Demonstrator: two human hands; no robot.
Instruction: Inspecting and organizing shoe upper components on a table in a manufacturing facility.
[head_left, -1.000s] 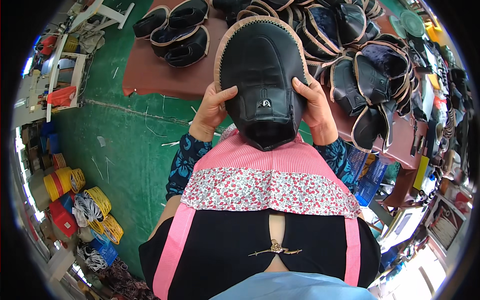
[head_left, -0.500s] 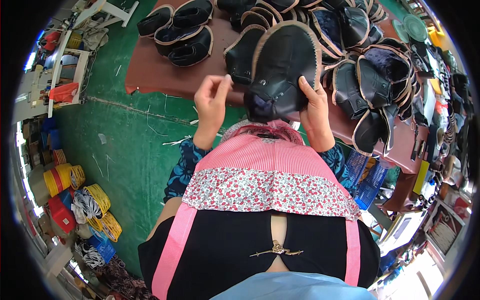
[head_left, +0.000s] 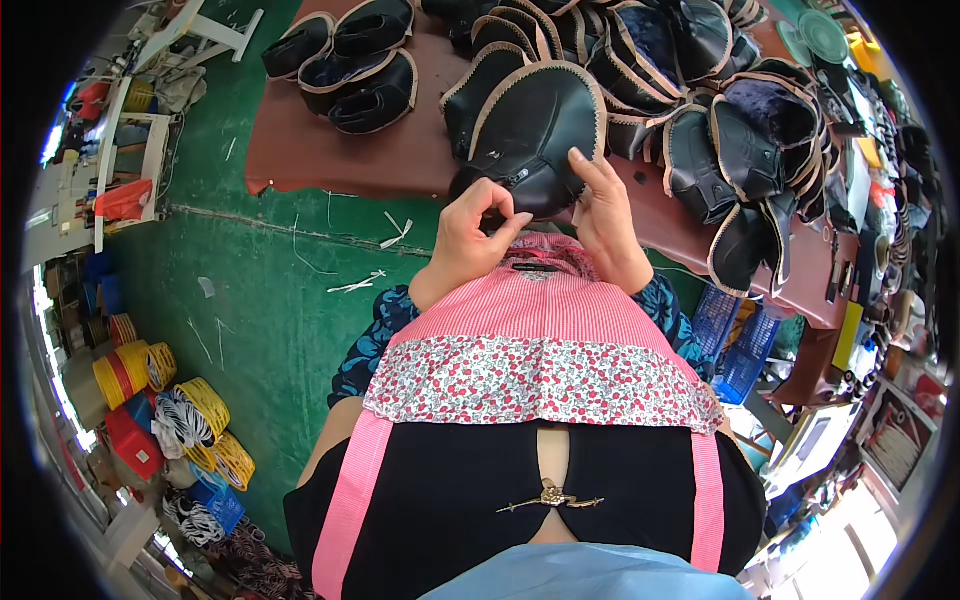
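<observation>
A black leather shoe upper [head_left: 545, 120] with a tan zigzag-stitched edge is held above the near side of the table. My right hand [head_left: 608, 225] grips its right side, thumb on top and fingers beneath. On the upper's near part shows a small zip with a metal pull [head_left: 517, 177]. Close against that near end is my left hand [head_left: 472, 240], its thumb and forefinger curled together in a pinch. Whatever sits between those fingertips is too small or hidden to make out.
A brown-covered table [head_left: 330, 165] carries many similar uppers: a small group [head_left: 370, 95] at the left and a large pile [head_left: 745, 150] at the right. Blue plastic baskets [head_left: 745, 360] stand below its right side. White scraps [head_left: 397, 230] and yellow rolls [head_left: 122, 370] lie on the green floor.
My left hand has moved right and nearer, from beside the upper to its near end, its fingers curling into a pinch. The upper has tilted and shifted slightly left with my right hand.
</observation>
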